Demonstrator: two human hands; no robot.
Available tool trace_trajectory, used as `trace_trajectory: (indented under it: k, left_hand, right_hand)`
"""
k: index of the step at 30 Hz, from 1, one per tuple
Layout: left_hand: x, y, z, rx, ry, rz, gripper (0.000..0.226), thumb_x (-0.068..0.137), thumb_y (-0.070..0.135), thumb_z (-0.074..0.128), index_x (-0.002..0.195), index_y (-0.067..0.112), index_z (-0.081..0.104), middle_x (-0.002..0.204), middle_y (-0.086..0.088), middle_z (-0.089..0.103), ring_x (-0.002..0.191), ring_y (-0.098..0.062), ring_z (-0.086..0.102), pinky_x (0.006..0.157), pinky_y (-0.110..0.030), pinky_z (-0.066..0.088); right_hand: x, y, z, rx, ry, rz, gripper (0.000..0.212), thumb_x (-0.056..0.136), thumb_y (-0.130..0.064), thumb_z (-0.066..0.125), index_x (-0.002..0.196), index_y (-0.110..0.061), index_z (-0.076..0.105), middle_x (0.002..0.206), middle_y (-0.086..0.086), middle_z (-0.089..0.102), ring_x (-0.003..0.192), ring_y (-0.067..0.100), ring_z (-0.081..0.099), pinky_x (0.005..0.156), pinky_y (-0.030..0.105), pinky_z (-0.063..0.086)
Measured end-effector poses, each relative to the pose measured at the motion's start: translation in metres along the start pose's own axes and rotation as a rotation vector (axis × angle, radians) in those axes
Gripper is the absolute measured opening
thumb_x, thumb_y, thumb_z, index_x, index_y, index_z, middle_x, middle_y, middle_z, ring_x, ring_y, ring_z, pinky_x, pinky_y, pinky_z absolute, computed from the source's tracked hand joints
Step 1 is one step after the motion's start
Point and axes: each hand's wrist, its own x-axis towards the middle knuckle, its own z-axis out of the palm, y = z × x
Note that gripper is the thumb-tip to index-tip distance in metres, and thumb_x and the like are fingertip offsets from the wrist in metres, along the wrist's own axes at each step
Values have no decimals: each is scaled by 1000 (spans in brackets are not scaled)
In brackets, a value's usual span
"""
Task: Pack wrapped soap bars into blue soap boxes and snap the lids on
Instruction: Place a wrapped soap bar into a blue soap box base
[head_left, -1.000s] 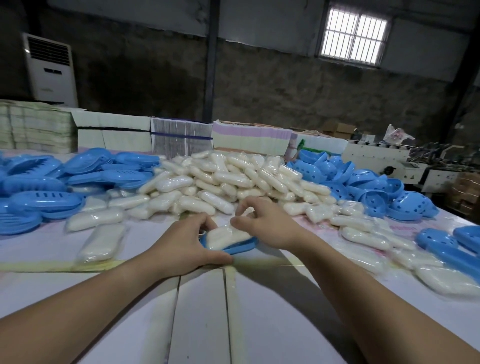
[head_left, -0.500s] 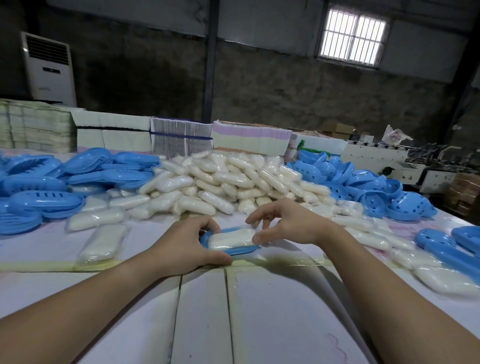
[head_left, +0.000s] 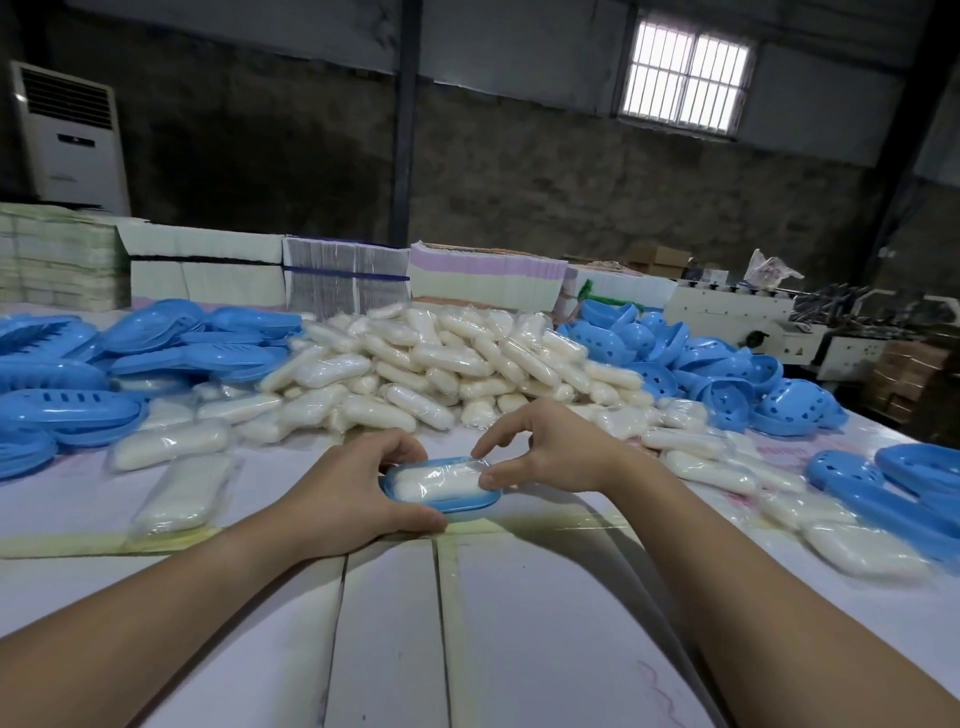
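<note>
A blue soap box base (head_left: 470, 502) sits on the white table in front of me with a wrapped white soap bar (head_left: 435, 481) lying in it. My left hand (head_left: 340, 493) grips the base's left end, thumb under its front rim. My right hand (head_left: 550, 454) pinches the bar's right end between thumb and fingers. A big heap of wrapped soap bars (head_left: 441, 364) lies behind. Blue lids (head_left: 171, 343) are piled at the left and blue perforated bases (head_left: 737, 384) at the right.
Loose wrapped bars (head_left: 179, 491) lie left of my hands and others (head_left: 711, 470) to the right, beside blue parts (head_left: 883, 483) near the right edge. Stacks of flat cartons (head_left: 343, 275) line the table's back. The table (head_left: 395, 623) has seams running toward me.
The soap bar has gone from tilted above the base to lying flat inside it. My right hand slid from over the bar to its right end. My left hand stayed on the base.
</note>
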Motion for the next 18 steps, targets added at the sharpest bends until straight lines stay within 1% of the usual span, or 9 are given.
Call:
trace_trajectory:
  k: [4,7,9,11,12,14,15,16,18]
  left_hand:
    - [0,-2,0,-4,2,10,51,53,47,93,95,37,65,98,19,68,92,6,61,76,-22,56]
    - [-1,-1,-1,-16,-20,49,52,50,53,89,94,39,65,98,30,66,92,6,62,72,-17,54]
    - [-2,-1,-1,-30,-33,70,51,50,53,88,94,44,65,98,33,65,91,5,64,70,-15,53]
    - [-4,3,1,-58,-25,79,53,46,56,85,95,50,63,98,30,67,88,4,66,72,-17,54]
    - [-3,2,2,-65,-17,79,56,44,58,82,95,51,62,98,29,68,87,4,66,74,-19,54]
    - [-3,1,2,-54,-15,100,61,42,62,79,99,51,62,100,28,68,88,5,66,75,-19,54]
    - [-3,2,1,-37,-25,110,63,42,64,79,101,50,63,100,27,69,89,5,67,75,-18,53]
    - [-1,-2,1,-18,-39,121,66,43,65,80,105,48,63,101,25,70,89,4,67,74,-18,53]
    - [1,-5,2,-3,-58,122,73,44,67,82,112,47,63,102,23,71,88,3,68,72,-16,53]
  right_hand:
    - [1,-2,-1,-22,-33,7,19,77,-31,83,95,-25,80,96,9,72,93,16,60,79,24,45]
    - [-2,-3,1,28,-20,14,16,78,-29,81,94,-24,79,93,3,74,90,16,63,82,29,49]
    - [-1,1,-1,120,85,25,11,81,-25,78,92,-21,79,89,-3,75,80,8,62,79,25,50]
    - [5,13,-12,165,303,73,8,84,-24,74,89,-20,78,83,-10,73,72,-2,59,70,19,48]
    - [7,22,-21,154,427,115,8,85,-24,71,89,-22,77,83,-13,72,73,-4,59,70,19,46]
    - [9,45,-45,83,628,233,12,87,-24,64,92,-26,75,89,-15,71,85,1,63,75,24,48]
    - [8,61,-57,34,686,303,14,87,-24,61,95,-27,73,93,-12,72,90,7,64,78,28,49]
    - [4,78,-70,-23,712,387,17,87,-25,59,98,-26,72,97,-8,72,94,12,64,79,31,50]
    - [-8,114,-94,-160,680,573,26,89,-26,55,110,-24,70,107,-1,70,105,21,60,83,35,51]
